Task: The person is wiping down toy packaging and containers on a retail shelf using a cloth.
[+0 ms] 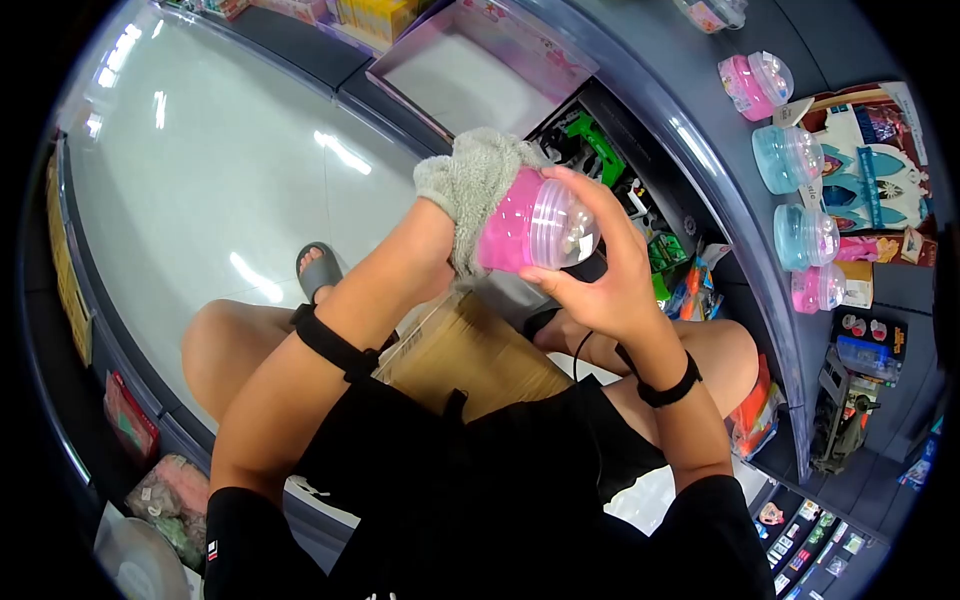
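A pink plastic jar [508, 226] with a clear domed lid is held up in front of me, lying on its side with the lid to the right. My right hand [618, 278] is closed around the lid end, thumb below and fingers above. A grey terry cloth [478, 178] covers most of my left hand [436, 262] and presses against the jar's base end. The fingers of that hand are hidden in the cloth; only its heel and wrist show. Small shiny pieces are visible inside the clear lid.
A brown cardboard box [470, 350] stands between my legs. On the shelf at right are blue jars [785, 160], pink jars [748, 88] and boxed toys [872, 165]. An open pink-sided tray [470, 85] is ahead. Packaged goods [170, 500] sit at lower left.
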A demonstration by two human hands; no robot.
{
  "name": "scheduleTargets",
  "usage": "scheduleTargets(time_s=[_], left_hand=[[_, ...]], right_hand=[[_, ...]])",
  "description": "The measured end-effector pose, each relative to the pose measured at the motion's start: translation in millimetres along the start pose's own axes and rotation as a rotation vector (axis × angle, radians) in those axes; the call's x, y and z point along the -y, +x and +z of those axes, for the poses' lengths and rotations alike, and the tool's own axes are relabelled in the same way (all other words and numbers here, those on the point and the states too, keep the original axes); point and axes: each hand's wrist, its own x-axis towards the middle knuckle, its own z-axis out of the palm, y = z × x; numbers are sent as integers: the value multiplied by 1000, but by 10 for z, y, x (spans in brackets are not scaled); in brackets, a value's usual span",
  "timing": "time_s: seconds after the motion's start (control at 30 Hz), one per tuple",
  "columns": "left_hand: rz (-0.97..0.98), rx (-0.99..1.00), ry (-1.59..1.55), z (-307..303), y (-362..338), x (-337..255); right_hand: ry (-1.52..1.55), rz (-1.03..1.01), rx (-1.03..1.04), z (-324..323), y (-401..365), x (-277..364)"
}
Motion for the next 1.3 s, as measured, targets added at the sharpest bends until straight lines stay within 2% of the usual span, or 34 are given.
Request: scheduleTargets(time_s=[0.07, 0.13, 0.2, 0.3, 0.4, 0.47, 0.53, 0.57, 0.63, 0.67, 0.77, 0.8, 0.87, 0.93, 0.97, 1.03, 1.07, 1.13, 1.17, 1.2, 1.23, 1.3], left_hand=[[58, 29, 20, 88, -10, -97], [6, -103, 281, 191, -35, -219], [22, -64, 266, 183, -77, -234], [108, -36, 395, 197, -63, -211], [273, -94, 822, 193, 30, -144], [361, -146, 1093, 177, 96, -50], [390, -189, 1202, 147, 143, 32], [379, -205, 1194, 122, 155, 70], [318, -221, 1021, 75, 129, 108], [262, -216, 847, 55, 93, 109], [66, -139, 107, -55, -65, 46], [31, -97, 1, -106, -94, 14], [-2, -56, -34, -124, -116, -40], [152, 50, -74, -94, -97, -38], [154, 48, -76, -66, -90, -42], [196, -65, 29, 16, -86, -77], [197, -66, 29, 93, -102, -164], [156, -152, 808, 241, -122, -336], [157, -150, 810, 275, -81, -304], [235, -213, 1253, 299, -29, -240], [313, -272, 1697, 292, 13, -175], [324, -296, 1614, 185, 104, -34]], right_hand=[[-7, -33, 3, 1, 17, -6], [-32, -35, 6, 4, 8, -13], [-60, -37, 8, 5, 4, -7], [128, 246, -67, 58, 4, 37], [326, 523, -143, 121, 30, 66], [397, 575, -183, 150, 23, -24], [337, 636, -154, 137, 35, -87], [336, 634, -153, 150, 35, -83], [175, 469, -86, 180, 20, -56], [157, 445, 12, 176, 11, -58], [191, 414, 103, 205, -28, 68], [194, 412, 106, 213, -19, 32], [63, 89, 10, 222, 5, -38], [129, 95, -21, 222, 13, -22], [124, 110, -20, 221, 15, -12], [120, 123, -16, 235, 15, 9], [186, 199, -36, 252, 15, 23], [252, 274, -58, 268, 27, 21], [419, 397, -98, 273, 51, -10], [586, 520, -141, 279, 72, -49], [528, 510, -133, 265, 76, -122], [571, 549, -110, 226, 82, -102]])
